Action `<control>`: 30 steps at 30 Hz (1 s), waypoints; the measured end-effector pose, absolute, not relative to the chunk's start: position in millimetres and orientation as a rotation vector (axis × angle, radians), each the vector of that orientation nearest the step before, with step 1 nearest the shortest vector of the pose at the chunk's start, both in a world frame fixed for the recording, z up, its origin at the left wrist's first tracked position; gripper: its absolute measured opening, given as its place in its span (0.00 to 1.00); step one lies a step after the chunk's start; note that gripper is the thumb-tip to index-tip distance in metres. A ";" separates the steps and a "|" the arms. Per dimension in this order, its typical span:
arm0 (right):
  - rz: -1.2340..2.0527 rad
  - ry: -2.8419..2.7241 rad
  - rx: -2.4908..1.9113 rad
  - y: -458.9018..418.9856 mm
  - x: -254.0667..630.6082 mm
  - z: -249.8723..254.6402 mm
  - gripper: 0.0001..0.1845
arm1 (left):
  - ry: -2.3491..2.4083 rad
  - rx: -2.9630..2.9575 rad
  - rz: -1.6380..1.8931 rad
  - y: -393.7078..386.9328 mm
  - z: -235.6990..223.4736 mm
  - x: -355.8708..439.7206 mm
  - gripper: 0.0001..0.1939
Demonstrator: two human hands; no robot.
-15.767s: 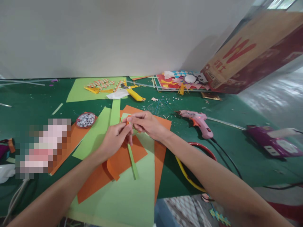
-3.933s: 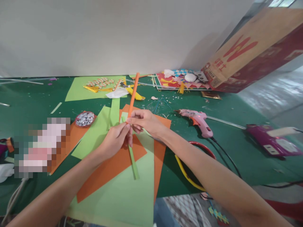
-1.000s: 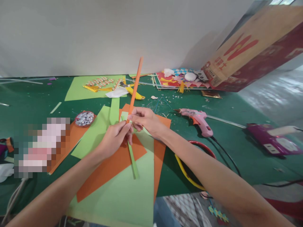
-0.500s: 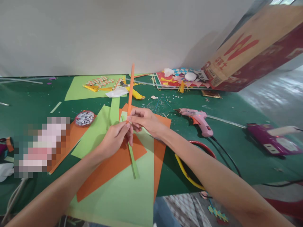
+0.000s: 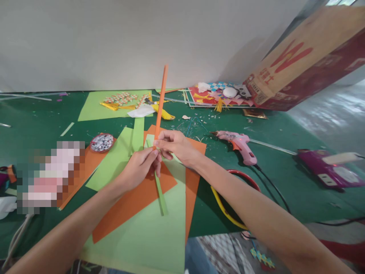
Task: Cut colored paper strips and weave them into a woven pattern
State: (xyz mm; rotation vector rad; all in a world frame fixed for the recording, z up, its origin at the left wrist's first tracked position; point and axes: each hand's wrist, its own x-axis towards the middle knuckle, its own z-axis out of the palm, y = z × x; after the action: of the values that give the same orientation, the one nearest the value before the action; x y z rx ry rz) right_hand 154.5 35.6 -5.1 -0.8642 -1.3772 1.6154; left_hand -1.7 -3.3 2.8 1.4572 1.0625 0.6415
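My left hand [image 5: 138,167] and my right hand [image 5: 174,146] meet over sheets of paper, both pinching where an orange paper strip [image 5: 160,99] and a green paper strip [image 5: 160,192] join. The orange strip sticks up and away from my fingers, nearly upright. The green strip hangs down toward me, its end over a large light green sheet [image 5: 148,236]. Orange sheets [image 5: 134,205] lie under my hands on the green table [image 5: 34,125].
A pink glue gun [image 5: 238,146] lies to the right, its cord running toward me. A round tin of googly eyes [image 5: 102,143] sits left. Paper crafts [image 5: 219,95] and a tilted cardboard box [image 5: 302,61] stand at the back right. A purple device [image 5: 327,171] lies far right.
The orange strip has grown out from my fingers since the earliest frame and swung from side to side, now standing taller and nearly upright. My hands have stayed in place.
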 end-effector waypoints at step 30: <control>1.756 -1.675 -0.974 29.4 152.3 1.5 0.14 | 1.294 1.481 1.169 7.3 6.6 -5.9 0.12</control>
State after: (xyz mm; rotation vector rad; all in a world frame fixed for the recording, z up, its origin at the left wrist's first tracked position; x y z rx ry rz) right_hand 152.3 29.4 1.5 -0.9738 -1.6755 1.7555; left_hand -5.9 7.3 6.6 1.4807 1.2940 1.1688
